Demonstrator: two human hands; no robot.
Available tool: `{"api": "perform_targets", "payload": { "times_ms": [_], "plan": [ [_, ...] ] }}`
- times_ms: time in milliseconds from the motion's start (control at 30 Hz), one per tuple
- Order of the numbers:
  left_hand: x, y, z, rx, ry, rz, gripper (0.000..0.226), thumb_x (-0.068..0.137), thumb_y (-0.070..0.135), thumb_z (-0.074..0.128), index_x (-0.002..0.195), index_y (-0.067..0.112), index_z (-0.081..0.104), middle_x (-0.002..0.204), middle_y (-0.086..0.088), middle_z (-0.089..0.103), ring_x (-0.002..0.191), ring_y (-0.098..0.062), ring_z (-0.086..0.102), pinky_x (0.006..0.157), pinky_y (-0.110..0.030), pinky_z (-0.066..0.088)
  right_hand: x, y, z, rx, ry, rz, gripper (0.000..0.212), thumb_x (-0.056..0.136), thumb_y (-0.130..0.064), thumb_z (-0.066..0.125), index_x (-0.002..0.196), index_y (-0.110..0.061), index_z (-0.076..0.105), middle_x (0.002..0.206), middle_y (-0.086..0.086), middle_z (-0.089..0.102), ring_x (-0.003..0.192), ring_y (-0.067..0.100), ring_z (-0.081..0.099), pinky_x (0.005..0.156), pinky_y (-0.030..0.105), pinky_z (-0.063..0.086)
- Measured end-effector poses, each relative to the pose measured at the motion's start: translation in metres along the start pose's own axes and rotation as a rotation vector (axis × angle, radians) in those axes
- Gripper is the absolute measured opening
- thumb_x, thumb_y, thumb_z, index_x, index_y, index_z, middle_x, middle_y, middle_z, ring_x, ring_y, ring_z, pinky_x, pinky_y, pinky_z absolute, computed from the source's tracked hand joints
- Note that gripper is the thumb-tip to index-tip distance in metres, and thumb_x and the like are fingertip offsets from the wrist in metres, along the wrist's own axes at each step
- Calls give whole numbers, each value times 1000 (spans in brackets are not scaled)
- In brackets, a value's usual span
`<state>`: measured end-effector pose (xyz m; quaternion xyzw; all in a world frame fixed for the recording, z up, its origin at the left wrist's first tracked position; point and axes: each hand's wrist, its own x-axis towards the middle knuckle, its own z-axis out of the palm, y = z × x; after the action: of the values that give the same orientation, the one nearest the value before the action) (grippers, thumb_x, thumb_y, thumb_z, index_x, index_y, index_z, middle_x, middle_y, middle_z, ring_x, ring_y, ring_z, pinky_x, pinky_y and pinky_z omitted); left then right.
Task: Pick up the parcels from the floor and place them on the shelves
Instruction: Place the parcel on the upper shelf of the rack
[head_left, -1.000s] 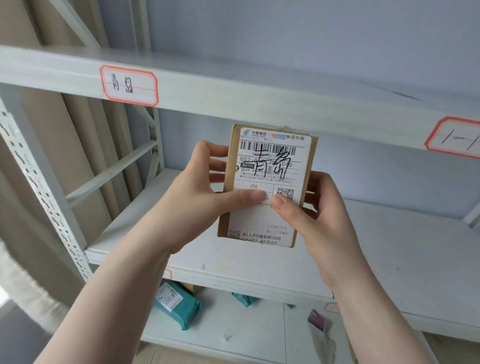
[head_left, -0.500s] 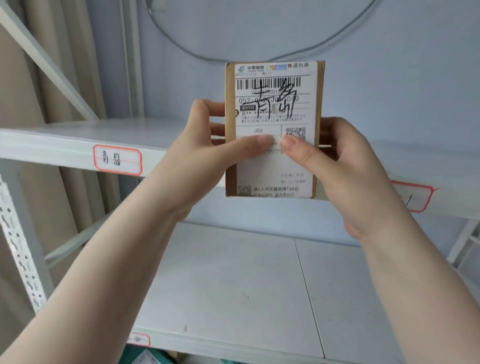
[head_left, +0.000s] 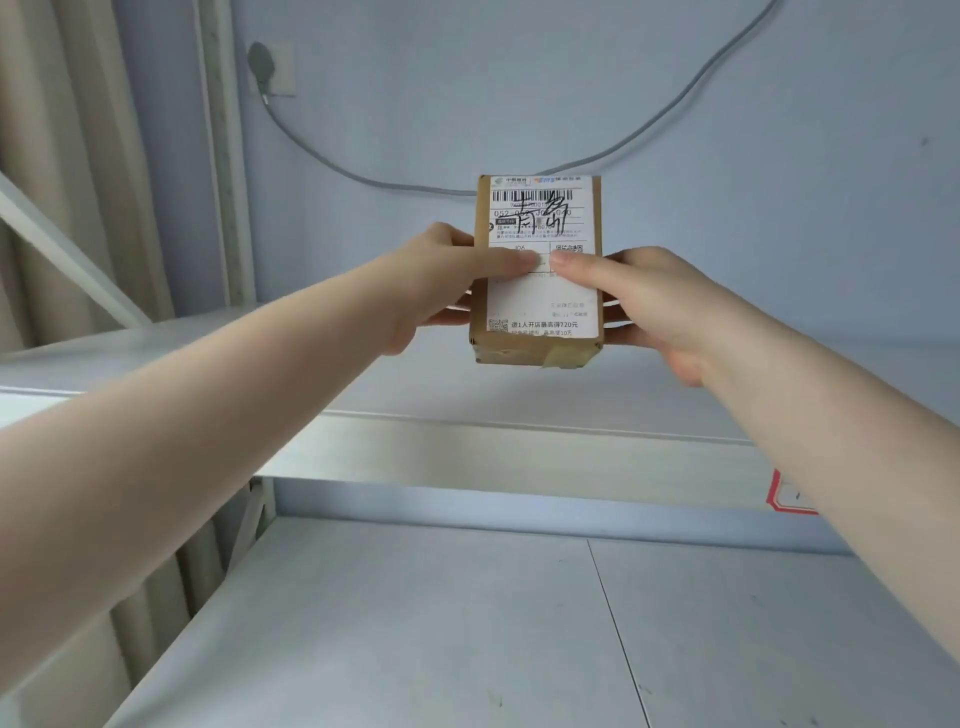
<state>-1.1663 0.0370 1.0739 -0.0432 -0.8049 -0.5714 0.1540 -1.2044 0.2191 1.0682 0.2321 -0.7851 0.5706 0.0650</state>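
Parcel (head_left: 537, 270): brown cardboard box, upright, white shipping label with barcode and black handwriting facing the camera; taped lower edge visible. Held over the upper shelf (head_left: 519, 395); contact with the shelf cannot be told. Left hand (head_left: 447, 280): grips the left side, thumb across the label. Right hand (head_left: 639, 296): grips the right side, thumb across the label, thumb tips nearly meeting. Lower shelf (head_left: 467, 623): white, seamed. Cable (head_left: 675, 124): grey, sagging along the wall from a socket (head_left: 270, 67). Red-edged tag (head_left: 789, 493): on the upper shelf's front edge, partly hidden by the right arm.

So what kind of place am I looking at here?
Probably a parcel sorting or storage room: white metal shelving with a red-bordered label on its edge, and a cardboard parcel bearing a barcoded shipping label.
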Motion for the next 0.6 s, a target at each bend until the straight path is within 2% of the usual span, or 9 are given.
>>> {"api": "perform_targets", "payload": {
  "times_ms": [100,200,267,400,500,600],
  "plan": [
    [29,-5,-4,28,-52,-60,20,86,34,73,94,20,61,95,0,71,88,-18,69,86,-31,57,29,6,3,-12,-17,101,37,85,-41,68,109,-14,70,91,0,77,70,12,72,60,22,59],
    [55,-12,-5,82,-91,-106,23,89,38,68,103,20,66,96,0,71,84,-17,68,77,-29,58,53,12,6,-15,-33,173,39,86,-41,67,114,-13,68,101,7,75,81,21,71,71,31,61],
    [70,-16,-6,101,-109,-126,26,90,39,66,107,19,65,94,0,69,80,-16,67,75,-29,59,67,16,9,-37,-55,199,35,88,-41,64,111,-15,68,99,6,73,83,23,69,75,35,60],
    [96,-22,-5,108,-121,-141,18,94,38,62,89,21,60,86,1,64,73,-15,64,78,-32,59,91,21,12,-96,-76,237,27,93,-43,57,97,-18,67,88,5,69,81,24,68,77,38,60],
    [113,-31,-3,142,-116,-161,21,94,42,61,86,22,58,87,1,63,78,-17,64,84,-36,59,107,28,17,-128,-64,283,28,93,-43,56,97,-17,65,88,6,67,80,24,67,75,39,59],
    [127,-40,-2,179,-120,-196,35,92,50,59,103,17,63,92,-2,63,91,-24,67,84,-37,60,119,36,19,-140,-60,331,32,93,-45,55,102,-17,65,98,9,69,82,23,68,71,37,59]
  ]
}}
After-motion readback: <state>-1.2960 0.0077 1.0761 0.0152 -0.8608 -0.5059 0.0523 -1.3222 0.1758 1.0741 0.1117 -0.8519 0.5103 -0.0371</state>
